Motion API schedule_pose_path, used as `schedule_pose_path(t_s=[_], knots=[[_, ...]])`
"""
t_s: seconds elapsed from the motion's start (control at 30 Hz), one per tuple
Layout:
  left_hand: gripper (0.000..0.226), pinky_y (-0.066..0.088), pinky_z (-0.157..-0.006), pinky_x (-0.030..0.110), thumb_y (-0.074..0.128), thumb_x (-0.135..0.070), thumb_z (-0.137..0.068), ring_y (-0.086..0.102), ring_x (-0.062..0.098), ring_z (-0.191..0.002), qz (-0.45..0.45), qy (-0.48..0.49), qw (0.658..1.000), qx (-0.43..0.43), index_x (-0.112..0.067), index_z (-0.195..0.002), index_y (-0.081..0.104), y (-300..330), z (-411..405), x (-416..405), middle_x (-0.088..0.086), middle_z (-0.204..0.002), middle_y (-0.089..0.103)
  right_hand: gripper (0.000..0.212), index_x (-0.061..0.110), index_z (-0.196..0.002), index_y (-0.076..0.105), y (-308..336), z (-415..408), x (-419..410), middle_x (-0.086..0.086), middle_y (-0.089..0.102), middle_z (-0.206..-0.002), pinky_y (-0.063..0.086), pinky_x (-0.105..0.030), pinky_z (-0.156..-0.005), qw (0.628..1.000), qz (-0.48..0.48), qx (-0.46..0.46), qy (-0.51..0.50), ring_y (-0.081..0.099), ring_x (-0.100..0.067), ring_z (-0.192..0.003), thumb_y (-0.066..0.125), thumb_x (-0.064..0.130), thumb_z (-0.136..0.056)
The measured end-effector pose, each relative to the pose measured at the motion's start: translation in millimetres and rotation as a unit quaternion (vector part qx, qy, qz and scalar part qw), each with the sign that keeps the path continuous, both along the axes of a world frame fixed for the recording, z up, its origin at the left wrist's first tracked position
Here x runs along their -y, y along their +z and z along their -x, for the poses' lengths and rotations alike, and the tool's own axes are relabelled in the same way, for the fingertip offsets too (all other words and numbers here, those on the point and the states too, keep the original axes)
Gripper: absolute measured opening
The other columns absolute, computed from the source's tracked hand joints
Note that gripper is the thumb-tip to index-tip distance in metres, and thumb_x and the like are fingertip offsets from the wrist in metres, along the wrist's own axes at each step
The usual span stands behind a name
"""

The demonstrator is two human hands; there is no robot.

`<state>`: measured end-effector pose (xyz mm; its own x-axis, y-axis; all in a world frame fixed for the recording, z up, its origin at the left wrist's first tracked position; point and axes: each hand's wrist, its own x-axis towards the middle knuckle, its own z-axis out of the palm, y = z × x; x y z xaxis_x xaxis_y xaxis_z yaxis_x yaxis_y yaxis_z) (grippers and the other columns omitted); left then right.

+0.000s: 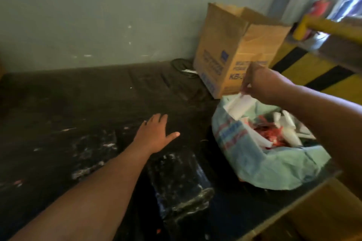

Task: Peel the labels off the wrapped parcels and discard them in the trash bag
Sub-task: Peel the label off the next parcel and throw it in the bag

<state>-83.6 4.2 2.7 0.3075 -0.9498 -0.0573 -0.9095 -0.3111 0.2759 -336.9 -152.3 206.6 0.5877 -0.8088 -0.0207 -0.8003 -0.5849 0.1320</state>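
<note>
My right hand (pixel 263 82) pinches a white peeled label (pixel 240 106) and holds it over the open mouth of the pale green trash bag (pixel 274 164). Inside the bag lie several white label strips and some red scraps. A parcel wrapped in shiny black plastic (pixel 180 184) lies in front of me, another black-wrapped parcel (pixel 92 148) to its left. My left hand (pixel 156 133) reaches out over the dark surface with straight, spread fingers, just beyond the near parcel, holding nothing.
A brown cardboard box (pixel 235 53) with blue print stands against the grey wall behind the bag. A yellow rail (pixel 333 25) and yellow-black striped barrier (pixel 313 68) are at the right. Another cardboard box edge (pixel 323 215) sits at the lower right. Black wrapped material (pixel 78 100) covers the surface.
</note>
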Motion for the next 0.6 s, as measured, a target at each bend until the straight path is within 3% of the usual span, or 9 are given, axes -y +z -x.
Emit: schedule_pose_path(t_s=[0.07,0.2,0.3,0.37,0.43,0.5,0.6], knots=[[0.086,0.034,-0.116,0.049,0.043,-0.074,-0.092,0.034,0.030,-0.145,0.027,-0.040,0.999,0.002,-0.018,-0.156,0.028,13.1,56.4,35.3,0.011,-0.159,0.030,0.014,0.022,-0.091,0.070,9.9,54.1,27.5,-0.004,0.070,-0.095,0.053,-0.035,-0.074,0.999,0.009,-0.041,-0.005,0.064,-0.025,-0.083,0.056,0.024,-0.091],[0.072,0.042,-0.102,0.046,0.047,-0.071,-0.093,0.046,0.031,-0.131,0.061,-0.113,0.992,-0.003,-0.019,-0.143,0.043,26.2,166.2,98.8,0.010,-0.142,0.043,0.035,0.032,-0.130,0.056,15.4,148.7,61.7,0.014,0.056,-0.135,0.045,-0.026,-0.100,0.989,0.060,-0.132,0.003,0.055,-0.012,-0.124,0.051,0.026,-0.096],[0.069,0.038,-0.106,0.045,0.048,-0.067,-0.093,0.044,0.030,-0.133,0.067,-0.155,0.986,0.010,-0.019,-0.143,0.045,25.7,225.1,132.9,0.008,-0.142,0.044,0.032,0.023,-0.125,0.062,16.2,196.0,79.6,-0.002,0.065,-0.119,0.051,-0.034,-0.092,0.981,0.079,-0.179,-0.012,0.062,-0.024,-0.111,0.053,0.027,-0.094],[0.067,0.029,-0.111,0.046,0.046,-0.066,-0.094,0.043,0.030,-0.134,0.066,-0.160,0.985,0.020,-0.020,-0.143,0.046,22.6,250.1,149.4,0.007,-0.143,0.045,0.033,0.020,-0.126,0.063,12.6,222.8,94.6,-0.002,0.064,-0.119,0.051,-0.031,-0.095,0.971,0.096,-0.221,0.010,0.063,-0.021,-0.110,0.056,0.022,-0.094],[0.067,0.022,-0.114,0.046,0.044,-0.067,-0.095,0.039,0.028,-0.138,0.067,-0.148,0.987,0.010,-0.021,-0.144,0.045,17.2,265.8,161.7,0.006,-0.146,0.042,0.034,0.017,-0.129,0.061,10.2,240.9,103.5,0.002,0.062,-0.126,0.046,-0.025,-0.099,0.979,0.083,-0.188,0.001,0.060,-0.016,-0.116,0.057,0.017,-0.095],[0.070,0.020,-0.118,0.046,0.040,-0.068,-0.096,0.031,0.027,-0.145,0.060,-0.122,0.990,-0.030,-0.021,-0.148,0.041,10.6,275.1,171.2,0.007,-0.153,0.036,0.033,0.016,-0.128,0.061,6.2,253.2,112.0,-0.001,0.062,-0.126,0.044,-0.028,-0.098,0.986,0.079,-0.147,-0.020,0.058,-0.019,-0.117,0.055,0.015,-0.096],[0.078,0.003,-0.125,0.046,0.031,-0.070,-0.098,0.007,0.023,-0.155,0.025,-0.099,0.994,-0.049,-0.022,-0.158,0.026,-0.8,279.7,178.8,0.007,-0.167,0.018,0.027,0.020,-0.115,0.069,-7.9,268.0,133.6,-0.008,0.068,-0.108,0.054,-0.037,-0.080,0.992,0.081,-0.072,-0.067,0.065,-0.028,-0.099,0.055,0.017,-0.092]])
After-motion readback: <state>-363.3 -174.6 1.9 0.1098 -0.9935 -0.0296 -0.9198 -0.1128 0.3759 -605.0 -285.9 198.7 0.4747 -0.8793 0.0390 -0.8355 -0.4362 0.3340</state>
